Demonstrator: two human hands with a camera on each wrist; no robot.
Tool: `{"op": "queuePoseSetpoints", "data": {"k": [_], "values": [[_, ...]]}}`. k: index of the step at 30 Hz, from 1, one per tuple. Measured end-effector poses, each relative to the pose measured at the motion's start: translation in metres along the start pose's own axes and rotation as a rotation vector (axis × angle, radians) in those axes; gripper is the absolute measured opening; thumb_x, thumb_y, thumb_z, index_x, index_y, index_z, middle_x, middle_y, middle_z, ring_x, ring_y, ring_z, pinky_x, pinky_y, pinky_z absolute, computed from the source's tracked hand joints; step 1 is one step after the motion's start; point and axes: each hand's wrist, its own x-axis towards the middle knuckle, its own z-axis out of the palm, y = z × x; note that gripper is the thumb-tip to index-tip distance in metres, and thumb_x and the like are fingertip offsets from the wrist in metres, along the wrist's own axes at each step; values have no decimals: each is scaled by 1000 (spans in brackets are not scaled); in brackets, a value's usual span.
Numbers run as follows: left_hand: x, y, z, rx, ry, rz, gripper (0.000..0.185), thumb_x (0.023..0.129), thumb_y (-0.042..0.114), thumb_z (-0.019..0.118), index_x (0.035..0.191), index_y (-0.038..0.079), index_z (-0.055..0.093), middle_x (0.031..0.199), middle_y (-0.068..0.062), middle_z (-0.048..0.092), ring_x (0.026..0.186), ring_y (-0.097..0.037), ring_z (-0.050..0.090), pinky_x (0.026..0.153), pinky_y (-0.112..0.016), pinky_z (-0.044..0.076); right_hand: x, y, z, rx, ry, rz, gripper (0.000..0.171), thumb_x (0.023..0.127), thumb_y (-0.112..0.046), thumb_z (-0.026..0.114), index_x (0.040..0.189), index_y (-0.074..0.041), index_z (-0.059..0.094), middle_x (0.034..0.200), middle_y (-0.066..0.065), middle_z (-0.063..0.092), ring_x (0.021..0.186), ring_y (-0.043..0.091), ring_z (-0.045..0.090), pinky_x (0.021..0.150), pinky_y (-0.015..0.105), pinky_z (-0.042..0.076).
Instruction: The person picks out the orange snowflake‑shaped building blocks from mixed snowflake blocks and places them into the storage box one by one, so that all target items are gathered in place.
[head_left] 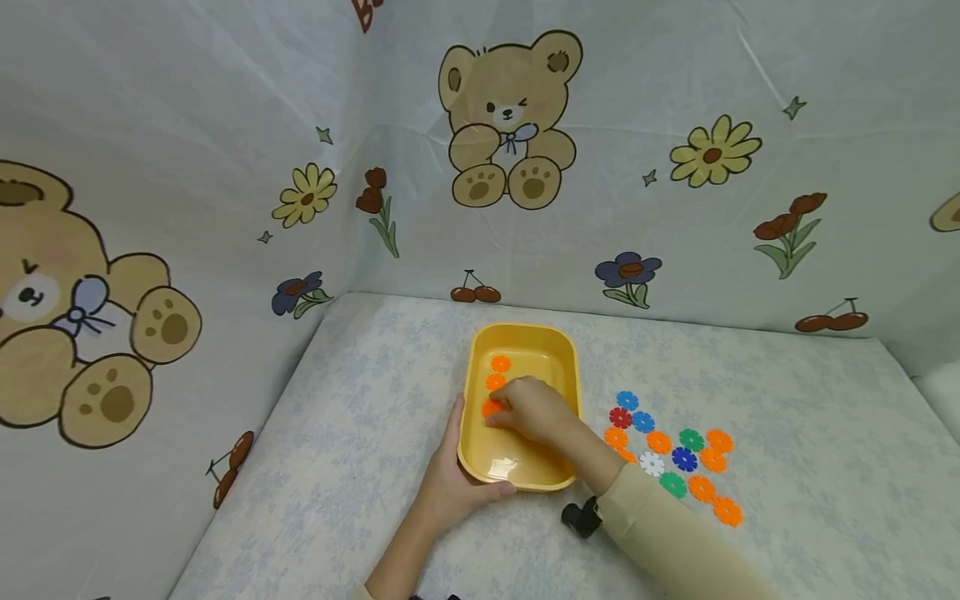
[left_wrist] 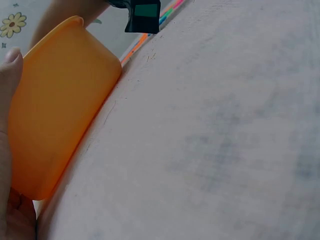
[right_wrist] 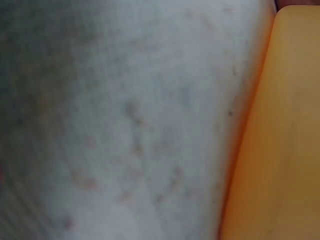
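Note:
A yellow plastic tray [head_left: 540,358] sits on the cloth-covered table. My left hand [head_left: 450,492] grips its near left corner, thumb along the front rim and fingers along the left side; the left wrist view shows the tray's outer wall [left_wrist: 65,105] beside the thumb. Inside the tray, my right hand [head_left: 532,408] pinches an orange notched plastic disc [head_left: 491,407] between thumb and forefinger, low over the floor of the tray. Two more orange discs [head_left: 500,363] lie in a row beyond it. In the right wrist view only the tray's side [right_wrist: 280,135] and blurred cloth show.
Right of the tray lie several loose notched discs: orange [head_left: 702,488], blue [head_left: 627,401], red [head_left: 620,417], green [head_left: 672,484] and white [head_left: 652,464]. A black wrist device [head_left: 582,518] shows under the right forearm. Bear-printed cloth walls [head_left: 517,250] stand behind and left of the table.

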Motion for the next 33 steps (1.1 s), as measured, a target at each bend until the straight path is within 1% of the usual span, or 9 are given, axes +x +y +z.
{"op": "queuePoseSetpoints", "data": {"k": [3, 5, 8, 12, 18, 24, 28, 33], "values": [[0, 1, 0, 4, 6, 1, 130, 68, 33, 93, 159, 40, 0, 165, 8, 19, 145, -14, 36, 116, -27, 32, 1, -1, 0, -22, 3, 3, 29, 81, -39, 81, 68, -18, 66, 57, -9, 38, 57, 11, 40, 55, 25, 31], [0, 1, 0, 4, 6, -1, 130, 68, 33, 93, 157, 44, 0, 165, 8, 20, 144, -14, 37, 114, -24, 33, 1, -1, 0, -35, 5, 10, 30, 80, -40, 82, 67, -19, 64, 57, -10, 37, 57, 11, 39, 55, 25, 30], [0, 2, 0, 1, 5, -4, 130, 68, 32, 93, 158, 43, 0, 165, 8, 20, 144, -13, 38, 113, -21, 33, 2, -1, 0, -43, 9, 20, 33, 80, -40, 82, 65, -19, 62, 57, -9, 35, 56, 11, 38, 55, 25, 30], [0, 0, 0, -14, 4, -1, 131, 68, 30, 93, 160, 36, 0, 165, 9, 20, 143, -14, 39, 112, -20, 33, 2, 0, 1, -42, 15, 24, 33, 79, -40, 83, 66, -19, 62, 57, -9, 37, 57, 12, 39, 55, 25, 30], [-1, 0, 0, -15, 11, 4, 131, 67, 29, 93, 159, 37, 0, 165, 9, 20, 144, -14, 38, 113, -20, 33, 3, 0, 1, -33, 14, 45, 30, 78, -41, 83, 70, -18, 65, 58, -8, 43, 59, 13, 43, 57, 26, 34], [-1, 0, 0, -17, 11, 2, 132, 67, 31, 94, 160, 37, 0, 165, 8, 21, 143, -14, 40, 112, -18, 34, 3, 1, 2, -35, 11, 57, 30, 77, -42, 84, 69, -20, 64, 58, -8, 44, 58, 13, 43, 57, 26, 34], [-1, 0, 1, -14, 10, -6, 132, 67, 32, 94, 160, 36, 0, 165, 9, 20, 143, -14, 40, 111, -17, 34, 2, 1, 1, -29, 13, 70, 29, 77, -42, 84, 73, -19, 67, 59, -8, 46, 59, 14, 45, 58, 26, 35], [0, -1, 1, -24, 6, -3, 131, 67, 30, 93, 158, 42, 0, 165, 7, 21, 141, -14, 43, 109, -17, 36, 2, 1, 1, -19, 7, 86, 28, 76, -41, 84, 78, -17, 70, 60, -7, 47, 61, 15, 46, 60, 28, 36]]}}
